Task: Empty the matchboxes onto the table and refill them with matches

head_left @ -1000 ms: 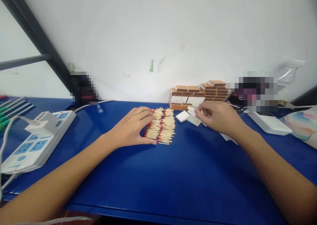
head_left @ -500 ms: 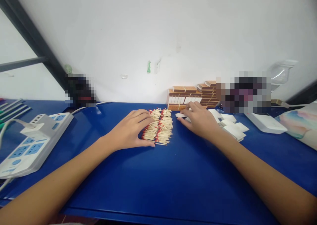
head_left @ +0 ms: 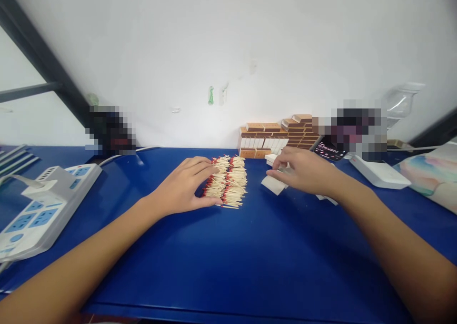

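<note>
A wide pile of red-tipped matches [head_left: 233, 183] lies in two columns on the blue table. My left hand [head_left: 185, 186] curves along the pile's left side, thumb at the near edge and fingers at the far edge, open and touching the matches. To the right of the pile, my right hand [head_left: 303, 169] has its thumb and fingers closed on a small white matchbox tray [head_left: 274, 184]; the fingers partly cover it. Another white piece [head_left: 271, 159] lies just beyond this hand. More white pieces [head_left: 326, 199] show under my right wrist, mostly hidden.
Stacked brown matchboxes [head_left: 278, 136] stand against the wall. A phone [head_left: 326, 149], a white box [head_left: 380, 171] and a clear bottle [head_left: 402, 103] are at the right. On the left lies a power strip [head_left: 46, 214] with a plugged-in charger [head_left: 53, 183]. The blue table [head_left: 243, 262] extends toward me.
My right hand has moved right and slightly nearer, and the white tray by its fingertips now sits lower. It now covers most of the white pieces. My left hand stays at the matches.
</note>
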`<state>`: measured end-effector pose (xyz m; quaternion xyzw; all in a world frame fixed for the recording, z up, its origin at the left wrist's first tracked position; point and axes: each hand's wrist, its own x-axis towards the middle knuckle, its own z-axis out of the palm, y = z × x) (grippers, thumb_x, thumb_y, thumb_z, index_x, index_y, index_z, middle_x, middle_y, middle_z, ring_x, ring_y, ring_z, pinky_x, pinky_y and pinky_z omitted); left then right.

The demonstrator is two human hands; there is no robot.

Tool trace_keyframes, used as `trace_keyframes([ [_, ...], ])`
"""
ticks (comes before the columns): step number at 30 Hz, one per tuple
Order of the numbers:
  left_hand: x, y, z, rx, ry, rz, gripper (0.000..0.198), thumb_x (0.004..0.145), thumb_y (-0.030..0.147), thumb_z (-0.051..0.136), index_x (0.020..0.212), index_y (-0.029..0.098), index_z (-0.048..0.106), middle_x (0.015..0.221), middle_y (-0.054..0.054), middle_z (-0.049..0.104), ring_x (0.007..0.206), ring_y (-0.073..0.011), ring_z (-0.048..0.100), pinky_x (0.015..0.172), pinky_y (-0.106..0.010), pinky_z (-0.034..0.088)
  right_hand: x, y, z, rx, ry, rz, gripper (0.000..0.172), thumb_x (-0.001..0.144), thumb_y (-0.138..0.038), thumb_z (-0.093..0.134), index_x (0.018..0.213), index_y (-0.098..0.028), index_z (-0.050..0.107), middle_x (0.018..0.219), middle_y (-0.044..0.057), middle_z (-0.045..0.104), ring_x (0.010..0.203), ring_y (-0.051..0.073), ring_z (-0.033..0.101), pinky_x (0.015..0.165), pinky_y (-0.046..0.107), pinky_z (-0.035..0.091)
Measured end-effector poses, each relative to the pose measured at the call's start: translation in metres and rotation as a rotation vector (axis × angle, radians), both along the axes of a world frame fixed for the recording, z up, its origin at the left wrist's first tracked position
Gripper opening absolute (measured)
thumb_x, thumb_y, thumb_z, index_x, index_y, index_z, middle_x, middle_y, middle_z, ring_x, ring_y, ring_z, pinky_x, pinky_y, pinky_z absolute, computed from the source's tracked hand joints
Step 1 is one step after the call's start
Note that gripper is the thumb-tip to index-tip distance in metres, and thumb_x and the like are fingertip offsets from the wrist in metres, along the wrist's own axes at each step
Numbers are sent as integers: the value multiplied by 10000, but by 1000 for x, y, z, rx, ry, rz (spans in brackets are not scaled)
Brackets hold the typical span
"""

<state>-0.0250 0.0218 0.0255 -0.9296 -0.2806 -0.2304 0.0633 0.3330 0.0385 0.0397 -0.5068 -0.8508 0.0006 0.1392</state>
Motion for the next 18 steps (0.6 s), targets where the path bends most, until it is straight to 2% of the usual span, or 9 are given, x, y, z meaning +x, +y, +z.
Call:
trace_keyframes([
  [2,0,0,1,5,-3,-1,668,898,664,700,1326,158,621,1320,-161,677,1298,-326,597,1114,-524,495,0,-1,-4,82,-54,-57,344,945,-536,598,955,-213,716,1008,95,679,787,232,641,688,350,438],
  [6,1,0,2,1,-17,4,635,903,642,706,1308,159,632,1300,-161,688,1286,-329,604,1107,-531,498,2,1,-8,157,-107,-157,419,952,-566,578,1134,-201,673,1158,115,661,753,226,642,655,354,427],
  [9,2,-1,2,-1,-23,2,596,914,611,708,1298,160,640,1289,-155,692,1286,-324,602,1103,-530,503,8,4,-4,206,-96,-246,403,974,-549,541,1110,-195,674,1137,125,677,827,266,657,656,361,421],
  [12,2,-1,3,4,-24,-5,582,918,596,710,1294,157,644,1278,-150,695,1270,-319,611,1095,-527,510,14,9,-3,228,-64,-270,362,983,-510,527,1047,-203,707,1078,122,689,879,285,659,679,365,427],
  [18,3,-2,4,16,-36,-15,557,927,575,708,1291,157,649,1261,-151,703,1267,-319,616,1095,-518,513,16,17,-19,174,-53,-230,377,967,-535,561,979,-212,755,1053,110,667,756,232,634,652,355,420],
])
